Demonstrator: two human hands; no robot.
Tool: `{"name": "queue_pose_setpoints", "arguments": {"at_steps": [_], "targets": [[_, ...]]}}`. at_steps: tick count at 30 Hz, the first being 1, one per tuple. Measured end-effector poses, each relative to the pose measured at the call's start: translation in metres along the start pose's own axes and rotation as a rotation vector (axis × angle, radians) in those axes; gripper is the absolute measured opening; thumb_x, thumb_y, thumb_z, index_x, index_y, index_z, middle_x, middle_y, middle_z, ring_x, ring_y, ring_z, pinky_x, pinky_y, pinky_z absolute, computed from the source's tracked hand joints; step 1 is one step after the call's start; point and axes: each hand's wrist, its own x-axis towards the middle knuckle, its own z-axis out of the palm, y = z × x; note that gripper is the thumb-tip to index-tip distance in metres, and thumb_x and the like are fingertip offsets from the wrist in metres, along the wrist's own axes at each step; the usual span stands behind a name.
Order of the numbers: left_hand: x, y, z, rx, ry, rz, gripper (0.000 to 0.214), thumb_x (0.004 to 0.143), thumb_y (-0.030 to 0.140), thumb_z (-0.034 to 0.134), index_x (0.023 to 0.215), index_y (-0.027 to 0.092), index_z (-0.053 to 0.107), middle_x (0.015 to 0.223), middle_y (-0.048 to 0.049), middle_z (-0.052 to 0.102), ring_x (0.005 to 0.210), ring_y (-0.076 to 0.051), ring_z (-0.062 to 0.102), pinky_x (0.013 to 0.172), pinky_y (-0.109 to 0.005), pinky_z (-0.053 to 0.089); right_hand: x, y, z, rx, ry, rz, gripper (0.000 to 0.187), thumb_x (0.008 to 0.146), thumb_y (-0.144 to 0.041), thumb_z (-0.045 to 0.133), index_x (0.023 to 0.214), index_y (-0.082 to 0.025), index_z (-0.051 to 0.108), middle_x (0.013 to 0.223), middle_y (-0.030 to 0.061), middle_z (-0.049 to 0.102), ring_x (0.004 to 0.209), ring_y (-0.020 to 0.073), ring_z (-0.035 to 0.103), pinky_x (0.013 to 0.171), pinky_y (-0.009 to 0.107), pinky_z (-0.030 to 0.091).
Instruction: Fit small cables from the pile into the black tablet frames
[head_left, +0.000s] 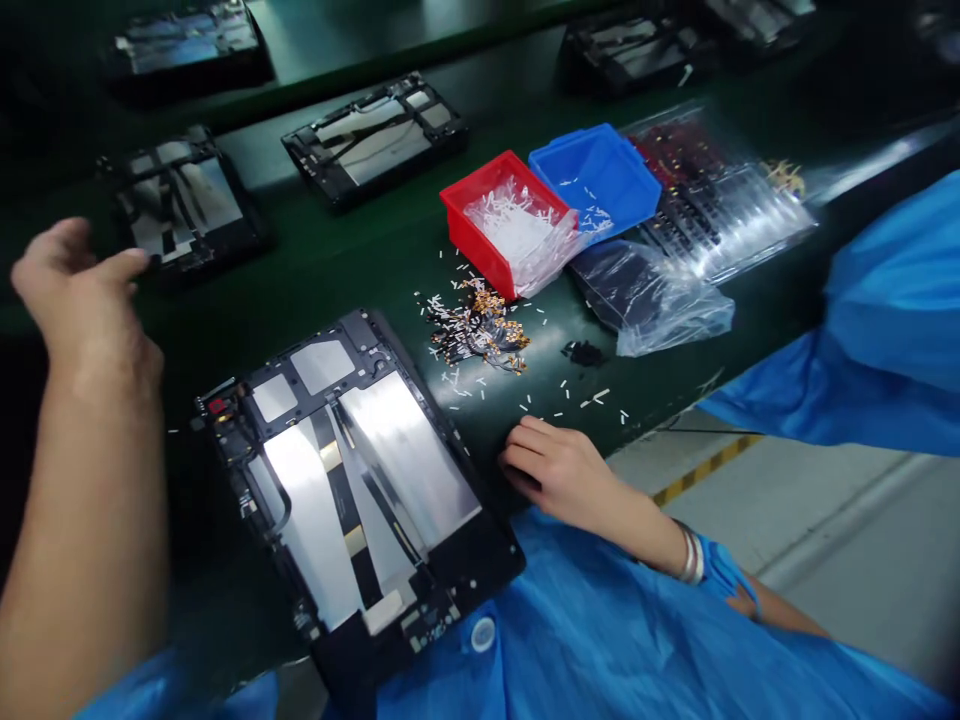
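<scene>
1. Print on the parts is too small for reading.
2. A black tablet frame (352, 490) lies flat on the green belt (315, 270), with silver sheets and dark ribbon cables inside. Its near end is beside a blue gown (600, 640).
3. The left hand (82, 300) has fingers (112, 265) spread, pinching nothing, just beside a second frame (180, 205).
4. The right hand (559, 470) has fingers (525, 450) pressed together and curled, resting on the belt near the first frame's edge.
5. Past loose white pieces (600, 395) and a cable pile (476, 330), a red bin (480, 230) touches a blue bin (600, 170).

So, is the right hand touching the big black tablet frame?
Apart: the head view shows a strip of green belt between the right hand and the big black tablet frame.
</scene>
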Motion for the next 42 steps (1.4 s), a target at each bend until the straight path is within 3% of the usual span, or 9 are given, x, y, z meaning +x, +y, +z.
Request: {"name": "queue_pose_setpoints", "arguments": {"at_steps": [2, 8, 13, 19, 22, 29, 33, 36, 42], "targets": [[-0.022, 0.056, -0.006, -0.120, -0.070, -0.088, 0.038, 0.079, 0.019, 0.071, 0.113, 0.012, 0.056, 0.112, 0.0067, 0.063, 0.118, -0.024, 0.056, 0.106, -0.048, 0.046, -0.002, 0.010, -0.001, -0.019, 0.059, 0.023, 0.020, 0.088, -0.012, 0.048, 0.078, -0.016, 0.065, 0.073, 0.0046, 0.063, 0.070, 0.0160, 0.053, 0.059, 0.027, 0.042], [-0.138, 0.177, -0.011, -0.208, -0.792, 0.956, 0.032, 0.091, 0.023, 0.051, 0.121, 0.014, 0.060, 0.132, -0.0113, 0.058, 0.122, -0.024, 0.054, 0.100, -0.044, 0.047, -0.018, 0.046, -0.013, 0.071, 0.402, 0.165, 0.017, 0.090, -0.019, 0.054, 0.081, -0.020, 0.069, 0.079, 0.0047, 0.070, 0.074, 0.0159, 0.060, 0.067, 0.031, 0.049], [-0.198, 0.206, 0.009, 0.115, -1.180, 1.200, 0.043, 0.089, 0.030, 0.051, 0.128, 0.012, 0.056, 0.145, -0.0122, 0.044, 0.134, -0.029, 0.041, 0.101, -0.044, 0.042, -0.029, 0.059, -0.019, 0.057, 0.577, 0.351, 0.012, 0.086, -0.020, 0.059, 0.079, -0.020, 0.069, 0.075, 0.0051, 0.069, 0.072, 0.0169, 0.062, 0.064, 0.032, 0.051], [-0.200, 0.218, 0.033, 0.151, -1.213, 1.177, 0.049, 0.085, 0.024, 0.058, 0.130, 0.008, 0.053, 0.144, -0.0177, 0.045, 0.134, -0.030, 0.040, 0.101, -0.044, 0.041, -0.033, 0.063, -0.018, 0.037, 0.480, 0.314, 0.017, 0.088, -0.021, 0.055, 0.078, -0.021, 0.069, 0.078, 0.0054, 0.070, 0.074, 0.0172, 0.061, 0.068, 0.032, 0.051], [-0.187, 0.222, 0.041, 0.124, -1.192, 1.135, 0.039, 0.086, 0.019, 0.054, 0.124, 0.010, 0.057, 0.135, -0.0174, 0.054, 0.125, -0.028, 0.051, 0.097, -0.042, 0.044, -0.032, 0.063, -0.023, -0.052, 0.509, 0.394, 0.014, 0.087, -0.023, 0.057, 0.078, -0.021, 0.068, 0.077, 0.0047, 0.068, 0.075, 0.0178, 0.060, 0.069, 0.032, 0.049], [-0.167, 0.222, 0.043, -0.060, -1.115, 0.853, 0.034, 0.086, 0.014, 0.051, 0.118, 0.012, 0.060, 0.124, -0.0129, 0.063, 0.114, -0.026, 0.059, 0.098, -0.043, 0.048, -0.012, 0.064, -0.027, -0.333, 0.198, 0.430, 0.017, 0.081, -0.013, 0.055, 0.067, -0.017, 0.065, 0.069, 0.0085, 0.065, 0.072, 0.0213, 0.056, 0.055, 0.032, 0.038], [-0.160, 0.219, 0.041, -0.412, -0.992, 0.458, 0.037, 0.085, 0.020, 0.053, 0.122, 0.015, 0.057, 0.131, -0.0126, 0.058, 0.121, -0.024, 0.055, 0.101, -0.043, 0.045, -0.007, 0.054, -0.045, -0.205, 0.470, 0.290, 0.018, 0.085, -0.015, 0.052, 0.076, -0.019, 0.067, 0.073, 0.0059, 0.070, 0.070, 0.0181, 0.059, 0.062, 0.032, 0.047], [-0.153, 0.221, 0.035, -0.769, -0.961, 0.007, 0.034, 0.086, 0.025, 0.054, 0.117, 0.015, 0.056, 0.124, -0.0142, 0.062, 0.105, -0.022, 0.064, 0.077, -0.033, 0.056, -0.005, 0.036, -0.068, -0.087, 0.675, 0.134, 0.013, 0.085, -0.017, 0.057, 0.081, -0.024, 0.068, 0.076, 0.0021, 0.071, 0.069, 0.0154, 0.063, 0.065, 0.033, 0.051], [-0.155, 0.225, 0.005, -1.016, -1.752, -0.460, 0.044, 0.089, 0.050, 0.049, 0.075, 0.010, 0.062, 0.063, -0.0119, 0.069, 0.043, -0.015, 0.062, 0.033, -0.017, 0.034, 0.007, 0.008, -0.082, -0.181, 0.643, -0.264, 0.011, 0.084, -0.015, 0.061, 0.081, -0.023, 0.069, 0.078, 0.0022, 0.074, 0.070, 0.0137, 0.066, 0.062, 0.028, 0.055]]}}
